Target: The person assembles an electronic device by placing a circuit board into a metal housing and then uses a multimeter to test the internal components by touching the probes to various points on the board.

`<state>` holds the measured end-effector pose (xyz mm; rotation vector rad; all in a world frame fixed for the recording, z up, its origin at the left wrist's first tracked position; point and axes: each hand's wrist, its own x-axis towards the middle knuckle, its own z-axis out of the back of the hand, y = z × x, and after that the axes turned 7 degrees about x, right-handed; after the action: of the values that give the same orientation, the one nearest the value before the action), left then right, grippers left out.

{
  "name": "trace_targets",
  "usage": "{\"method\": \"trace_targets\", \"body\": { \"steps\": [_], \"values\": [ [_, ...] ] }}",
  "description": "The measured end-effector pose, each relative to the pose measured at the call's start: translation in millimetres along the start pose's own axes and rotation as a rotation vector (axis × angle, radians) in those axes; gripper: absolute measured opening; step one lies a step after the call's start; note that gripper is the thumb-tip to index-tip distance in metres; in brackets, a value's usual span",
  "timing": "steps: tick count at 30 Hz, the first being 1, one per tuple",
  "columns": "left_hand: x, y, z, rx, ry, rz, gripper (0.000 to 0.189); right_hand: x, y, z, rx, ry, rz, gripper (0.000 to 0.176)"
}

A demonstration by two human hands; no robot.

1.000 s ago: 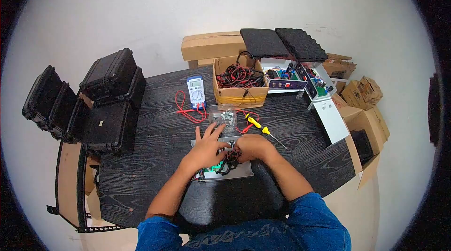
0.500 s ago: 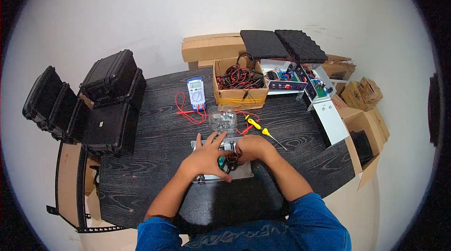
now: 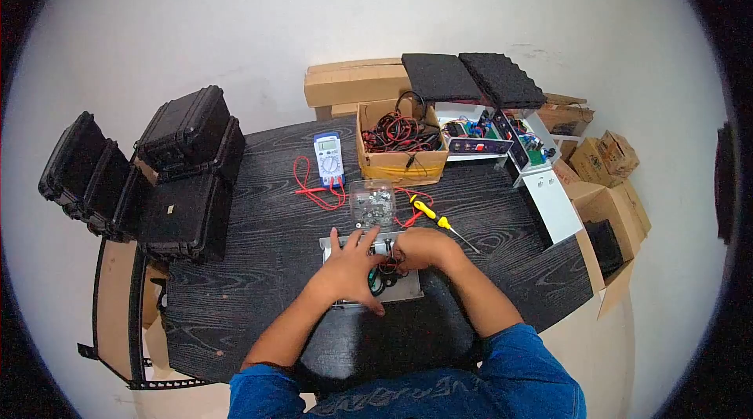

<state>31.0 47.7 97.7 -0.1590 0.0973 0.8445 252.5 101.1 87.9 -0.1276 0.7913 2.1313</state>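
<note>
An open grey metal enclosure [image 3: 409, 289] lies at the near edge of the table, with dark wires [image 3: 387, 268] bunched inside it. Spread across its left part is my left hand [image 3: 345, 271], fingers apart and thumb toward me, covering much of the interior. My right hand [image 3: 423, 248] reaches in from the right, its fingers curled down beside the wires; what they grip is hidden. Just beyond the enclosure sits a clear plastic box [image 3: 372, 203] of small metal hardware. Right of that box lie a yellow-handled screwdriver [image 3: 445, 223] and another yellow tool handle [image 3: 423, 208].
A multimeter [image 3: 329, 160] with red leads lies behind left. Beside it stands a cardboard box [image 3: 401, 168] full of cables. Opened electronics units [image 3: 478, 144] occupy the back right. Black hard cases [image 3: 184, 211] are stacked at left, and cartons [image 3: 608, 238] stand off the right edge.
My left hand has shifted slightly down over the enclosure, its thumb lower. My right hand stays at nearly the same spot among the wires.
</note>
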Motion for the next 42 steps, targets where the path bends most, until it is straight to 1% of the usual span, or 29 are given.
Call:
{"method": "trace_targets", "body": {
  "steps": [1, 4, 5, 7, 8, 9, 11, 12, 14, 15, 16, 17, 19, 21, 23, 24, 25, 27, 31, 33, 36, 39, 42],
  "values": [
    [1, 1, -4, 0.003, -0.009, 0.001, 0.108, -3, 1, 4, 0.026, -0.006, 0.009, 0.028],
    [5, 1, -9, 0.004, -0.027, -0.004, 0.104, -1, -19, 7, 0.099, -0.122, 0.026, 0.028],
    [6, 2, -8, 0.003, -0.032, -0.007, 0.102, -4, -25, 10, 0.134, -0.225, 0.04, 0.027],
    [1, 3, 0, -0.068, -0.103, -0.031, 0.099, -13, -26, 28, 0.203, -0.431, 0.072, 0.024],
    [-1, 6, 4, -0.103, -0.139, -0.042, 0.098, -14, -29, 29, 0.239, -0.613, 0.09, 0.018],
    [-3, 11, 6, -0.19, -0.221, -0.074, 0.096, -17, -29, 34, 0.251, -0.744, 0.119, 0.013],
    [-7, 22, 9, -0.36, -0.38, -0.142, 0.092, -26, -23, 45, 0.35, -0.866, 0.117, 0.012],
    [-10, 23, 9, -0.416, -0.456, -0.134, 0.098, -29, -18, 47, 0.422, -0.857, 0.121, 0.012],
    [-4, 33, -14, -0.528, -0.671, -0.17, 0.103, -32, -9, 49, 0.562, -0.833, 0.13, 0.013],
    [1, 40, -29, -0.585, -0.779, -0.187, 0.106, -28, -15, 44, 0.542, -0.753, 0.193, 0.011],
    [7, 41, -40, -0.699, -0.843, -0.21, 0.111, -22, -15, 37, 0.642, -0.676, 0.26, 0.009],
    [11, 40, -49, -0.749, -0.897, -0.219, 0.111, -17, -11, 31, 0.738, -0.594, 0.326, 0.009],
    [17, 38, -63, -0.851, -1.009, -0.239, 0.113, -12, 2, 26, 0.667, -0.535, 0.324, 0.012],
    [17, 38, -71, -0.892, -1.011, -0.242, 0.114, 1, 4, 13, 0.736, -0.524, 0.371, 0.014],
    [18, 37, -76, -0.899, -1.037, -0.258, 0.114, 8, 6, 6, 0.784, -0.514, 0.364, 0.012],
    [22, 35, -80, -0.969, -1.096, -0.302, 0.117, 10, 6, 4, 0.794, -0.511, 0.379, 0.011],
    [23, 33, -83, -0.932, -1.113, -0.267, 0.12, 11, 6, 3, 0.806, -0.509, 0.393, 0.01],
    [23, 30, -85, -0.858, -1.145, -0.195, 0.128, 11, 7, 4, 0.746, -0.528, 0.423, 0.009],
    [19, 24, -82, -0.882, -1.087, -0.15, 0.129, 7, 8, 7, 0.625, -0.517, 0.404, 0.01],
    [21, 25, -89, -0.907, -1.075, -0.143, 0.131, 4, 10, 10, 0.557, -0.518, 0.394, 0.01],
    [21, 28, -90, -0.84, -1.068, -0.174, 0.133, 2, 10, 13, 0.488, -0.514, 0.393, 0.01],
    [22, 35, -94, -0.893, -1.053, -0.259, 0.122, 0, 12, 14, 0.455, -0.509, 0.38, 0.01],
    [23, 35, -93, -0.932, -1.032, -0.244, 0.121, 0, 13, 15, 0.467, -0.514, 0.373, 0.01]
  ]
}}
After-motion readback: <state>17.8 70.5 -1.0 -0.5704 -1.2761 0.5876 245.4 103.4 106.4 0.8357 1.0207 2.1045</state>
